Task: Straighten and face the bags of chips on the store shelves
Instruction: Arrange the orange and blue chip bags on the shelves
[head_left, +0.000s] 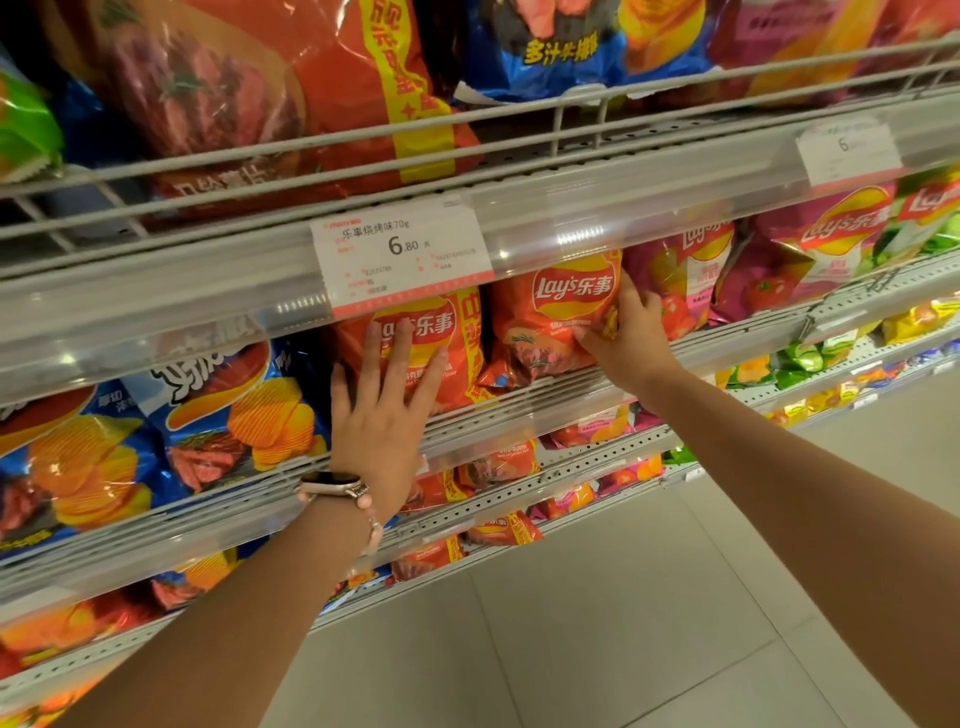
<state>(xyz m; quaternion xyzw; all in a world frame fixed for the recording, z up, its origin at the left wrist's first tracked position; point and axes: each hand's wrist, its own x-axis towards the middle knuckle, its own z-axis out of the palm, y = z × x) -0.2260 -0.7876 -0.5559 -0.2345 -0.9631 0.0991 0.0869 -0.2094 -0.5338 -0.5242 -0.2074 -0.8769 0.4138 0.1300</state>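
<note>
Two glossy orange-red bags stood side by side on the middle shelf (519, 410), behind its wire rail, fronts outward. The left hand (382, 415) lay flat, fingers spread, on the left bag (457, 343). The right hand (626, 332) pinched the right bag (550, 317) at its right edge. Both crinkly foil bags read "Lay's 乐事". A price tag (400, 257) read "6.80".
</note>
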